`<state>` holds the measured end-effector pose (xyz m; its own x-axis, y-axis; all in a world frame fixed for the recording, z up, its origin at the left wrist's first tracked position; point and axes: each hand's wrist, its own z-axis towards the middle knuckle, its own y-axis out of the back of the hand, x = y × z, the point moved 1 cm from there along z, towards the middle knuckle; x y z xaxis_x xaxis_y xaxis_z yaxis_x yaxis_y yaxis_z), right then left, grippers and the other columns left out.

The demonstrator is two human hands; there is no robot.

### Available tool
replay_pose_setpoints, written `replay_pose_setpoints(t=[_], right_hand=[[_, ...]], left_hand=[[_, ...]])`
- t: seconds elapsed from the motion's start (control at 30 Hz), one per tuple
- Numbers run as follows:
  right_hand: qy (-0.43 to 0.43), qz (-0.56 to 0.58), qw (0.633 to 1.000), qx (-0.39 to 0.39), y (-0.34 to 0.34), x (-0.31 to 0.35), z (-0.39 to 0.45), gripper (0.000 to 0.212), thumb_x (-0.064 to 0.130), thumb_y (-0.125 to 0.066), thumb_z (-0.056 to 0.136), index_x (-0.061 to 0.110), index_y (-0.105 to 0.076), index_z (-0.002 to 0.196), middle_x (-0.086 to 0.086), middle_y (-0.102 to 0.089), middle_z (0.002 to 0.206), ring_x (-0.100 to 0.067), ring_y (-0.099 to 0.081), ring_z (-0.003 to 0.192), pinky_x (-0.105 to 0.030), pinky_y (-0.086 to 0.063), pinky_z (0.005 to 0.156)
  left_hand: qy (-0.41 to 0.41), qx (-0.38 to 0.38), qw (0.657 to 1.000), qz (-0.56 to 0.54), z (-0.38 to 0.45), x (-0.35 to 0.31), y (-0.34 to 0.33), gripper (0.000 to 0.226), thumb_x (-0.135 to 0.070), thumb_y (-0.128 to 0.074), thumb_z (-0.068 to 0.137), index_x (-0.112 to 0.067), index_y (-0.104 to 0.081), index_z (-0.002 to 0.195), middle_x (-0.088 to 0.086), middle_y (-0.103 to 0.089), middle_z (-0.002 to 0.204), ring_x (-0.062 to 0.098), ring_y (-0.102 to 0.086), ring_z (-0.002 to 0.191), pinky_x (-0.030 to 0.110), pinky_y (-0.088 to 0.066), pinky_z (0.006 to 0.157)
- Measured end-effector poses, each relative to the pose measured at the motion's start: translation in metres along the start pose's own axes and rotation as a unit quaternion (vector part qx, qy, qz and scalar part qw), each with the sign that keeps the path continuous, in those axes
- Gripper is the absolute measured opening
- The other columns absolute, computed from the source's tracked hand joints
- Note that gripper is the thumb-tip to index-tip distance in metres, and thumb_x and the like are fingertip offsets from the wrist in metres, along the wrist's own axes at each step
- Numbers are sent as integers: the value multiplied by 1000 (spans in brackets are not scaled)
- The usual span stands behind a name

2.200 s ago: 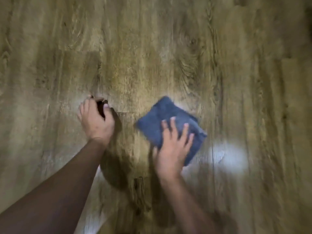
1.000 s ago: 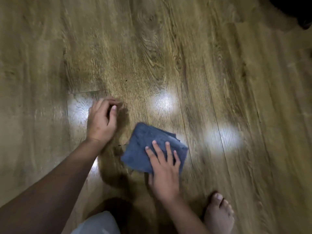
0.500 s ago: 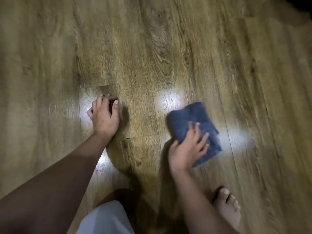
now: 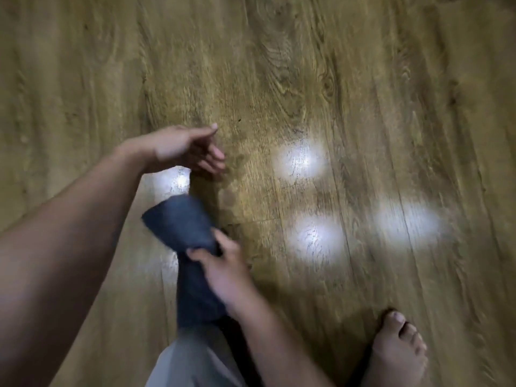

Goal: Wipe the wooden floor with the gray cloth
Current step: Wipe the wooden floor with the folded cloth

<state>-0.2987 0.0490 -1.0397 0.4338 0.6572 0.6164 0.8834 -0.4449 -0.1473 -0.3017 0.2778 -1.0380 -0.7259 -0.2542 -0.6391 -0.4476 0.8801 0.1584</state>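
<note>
Head view, only view available. Gray cloth (image 4: 181, 224) gripped in right hand (image 4: 223, 272), fingers and thumb curled round its bunched middle; one end fanned up toward left forearm, other end hanging down toward pale trouser leg (image 4: 192, 358). Appears lifted off wooden floor (image 4: 335, 79); contact cannot be confirmed through blur. Left hand (image 4: 184, 149) above and beyond cloth, palm turned sideways, fingers loosely extended, holding nothing, seemingly clear of floor. Bare foot (image 4: 396, 350) planted right of cloth, well apart. Four bright light reflections (image 4: 301, 160) on boards right of cloth.

Judgement: wiping paused, cloth probably being regripped or refolded. Risks from here: bunched cloth set down unfolded gives small contact patch, so streaks and missed strips; loose dangling end may drag or catch under knee. Glare patches could mask unwiped areas. With left hand off floor, body support reduced; slip possible on damp boards near foot.
</note>
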Motion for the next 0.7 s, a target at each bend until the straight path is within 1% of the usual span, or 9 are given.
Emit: replay_pose_setpoints(t=[0.03, 0.1, 0.17, 0.23, 0.33, 0.43, 0.5, 0.6, 0.7], right_hand=[[-31, 87, 996, 13, 14, 11, 0, 27, 28, -70, 82, 24, -69, 109, -4, -74, 113, -19, -67, 105, -36, -52, 98], [-82, 219, 969, 79, 42, 31, -2, 15, 19, -66, 82, 17, -76, 94, -11, -76, 100, -24, -72, 92, -37, -57, 90], [-85, 282, 950, 107, 74, 47, 1, 25, 28, -61, 78, 13, -80, 86, -12, -76, 94, -25, -73, 86, -34, -59, 81], [-70, 298, 947, 98, 93, 57, 9, 37, 36, -60, 88, 8, -75, 109, -15, -73, 109, -28, -70, 102, -38, -55, 92], [-38, 229, 967, 104, 117, 61, 22, 64, 60, -53, 93, 15, -56, 139, -16, -62, 135, -31, -61, 123, -46, -45, 107], [34, 49, 998, 27, 138, 65, 25, 99, 74, -75, 66, 38, -36, 150, 4, -56, 141, -13, -63, 120, -42, -47, 107], [69, -121, 990, -17, 137, 64, 22, 118, 74, -81, 51, 42, -27, 151, 21, -53, 131, -1, -58, 119, -33, -45, 107], [127, -232, 960, -94, 126, 55, 25, 93, 57, -82, 63, 36, -39, 142, 19, -57, 120, -5, -60, 114, -31, -49, 99], [139, -170, 967, -127, 133, 54, 28, 41, 18, -76, 84, 23, -58, 120, 14, -71, 96, -5, -69, 90, -27, -56, 79]], left_hand=[[19, 35, 999, 15, -4, -3, 2, 66, -64, -50, 89, -2, -71, 95, 20, -75, 100, 35, -68, 99, 38, -49, 96], [49, 102, 993, 21, -10, -6, 5, 75, -82, -65, 64, -10, -73, 87, 10, -73, 94, 28, -64, 90, 33, -46, 85], [65, 169, 983, -18, -15, -10, -4, 73, -76, -72, 56, -14, -75, 94, 4, -75, 102, 20, -70, 92, 26, -52, 76], [57, 200, 977, -39, -16, -11, -13, 66, -57, -74, 69, -10, -70, 115, 5, -74, 117, 17, -71, 107, 25, -57, 83], [50, 194, 979, -20, -8, -5, -26, 49, -21, -77, 86, -2, -61, 129, 18, -68, 127, 29, -67, 115, 36, -56, 95], [38, 150, 987, -30, 0, 3, -37, 39, -13, -70, 88, -2, -63, 124, 19, -69, 124, 31, -69, 110, 35, -58, 91], [15, 140, 987, -73, 1, 4, -42, 35, -11, -69, 86, -6, -63, 120, 13, -72, 117, 27, -70, 105, 33, -59, 88], [-4, 146, 984, -105, 2, 4, -45, 37, -13, -79, 81, -13, -62, 114, 8, -73, 113, 25, -70, 104, 36, -59, 88], [-12, 163, 978, -131, -2, 4, -45, 42, -14, -74, 78, -14, -60, 118, 7, -71, 113, 25, -70, 101, 37, -59, 86]])
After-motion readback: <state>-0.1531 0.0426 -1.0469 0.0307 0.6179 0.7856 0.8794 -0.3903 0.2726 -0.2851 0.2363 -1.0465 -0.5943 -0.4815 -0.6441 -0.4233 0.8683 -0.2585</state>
